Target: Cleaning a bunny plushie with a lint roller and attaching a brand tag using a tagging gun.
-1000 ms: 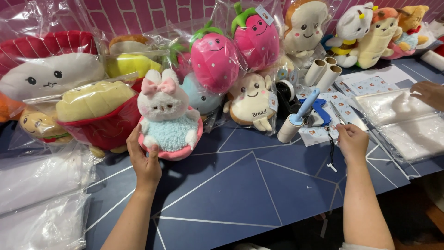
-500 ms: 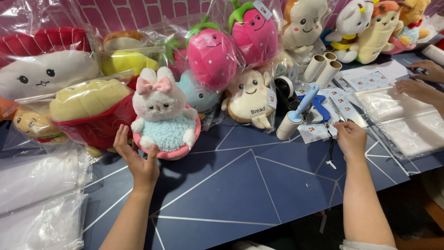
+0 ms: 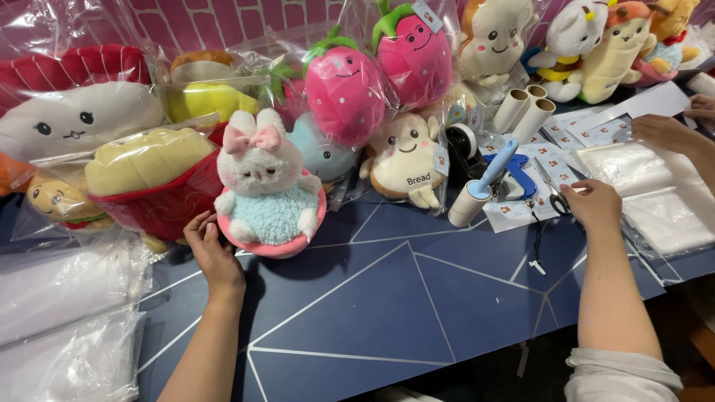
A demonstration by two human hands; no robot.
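A white bunny plush (image 3: pixel 267 190) with a pink bow and a pale blue belly sits upright in a pink cup-shaped base on the dark blue table (image 3: pixel 387 298). My left hand (image 3: pixel 214 251) lies on the table at the plush's lower left. Its fingers are apart and the fingertips touch the pink base. My right hand (image 3: pixel 593 205) rests on sheets of stickers (image 3: pixel 514 212) at the right. Its fingers curl over the black handles of a pair of scissors (image 3: pixel 550 190). A thin black cord (image 3: pixel 536 249) trails from under that hand.
Bagged plush toys line the back: a pink strawberry (image 3: pixel 344 93), a bread-shaped one (image 3: pixel 406 160), a red and yellow one (image 3: pixel 153 179). A lint roller (image 3: pixel 477 192), cardboard tubes (image 3: pixel 525 112) and a tape dispenser (image 3: pixel 465 141) stand nearby. Clear bags (image 3: pixel 59 320) lie left. Another person's hands (image 3: pixel 663 130) work on bags at far right.
My left hand has slid from under the front of the bunny plush to its lower left side. The right hand has stayed on the sticker sheets.
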